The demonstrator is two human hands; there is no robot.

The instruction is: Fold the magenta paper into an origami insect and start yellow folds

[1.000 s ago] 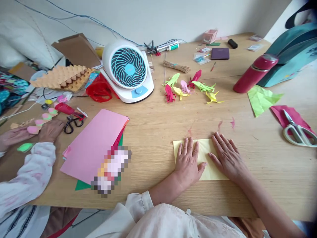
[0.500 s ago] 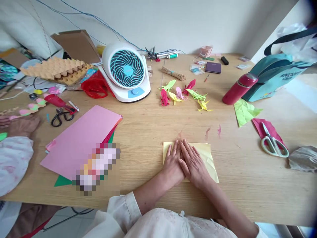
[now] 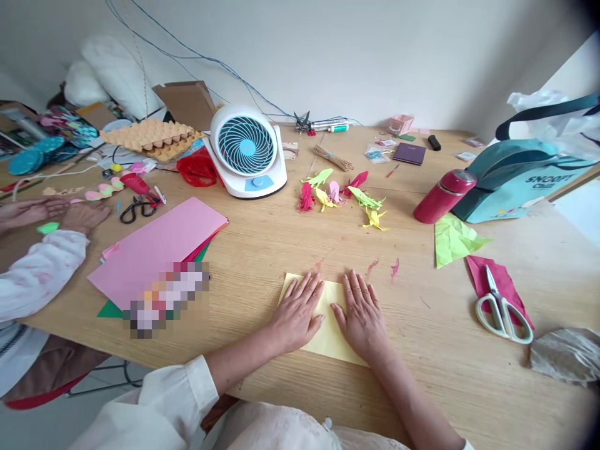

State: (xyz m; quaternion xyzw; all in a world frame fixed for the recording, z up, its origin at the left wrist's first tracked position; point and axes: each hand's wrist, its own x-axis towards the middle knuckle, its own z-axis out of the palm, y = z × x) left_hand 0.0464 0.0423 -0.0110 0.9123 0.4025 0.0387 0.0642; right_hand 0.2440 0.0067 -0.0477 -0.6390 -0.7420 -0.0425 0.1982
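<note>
A sheet of yellow paper [image 3: 330,319] lies flat on the wooden table in front of me. My left hand [image 3: 299,314] rests palm down on its left part, fingers stretched out. On the right part of the sheet, my right hand [image 3: 360,312] also lies flat, fingers extended. A strip of bare paper shows between the two hands. Beyond the sheet sit several small folded paper figures in red, yellow, green and pink, among them a yellow one [image 3: 374,218].
White-handled scissors [image 3: 504,315] lie on red paper at right, near crumpled green paper [image 3: 457,240] and a red bottle [image 3: 445,195]. A fan [image 3: 250,153] stands at the back. Stacked coloured paper [image 3: 164,244] is at left, beside another person's hand [image 3: 87,215].
My hands have moved apart from the middle of the sheet, the left one to the left, the right one towards the right part. The view has shifted slightly.
</note>
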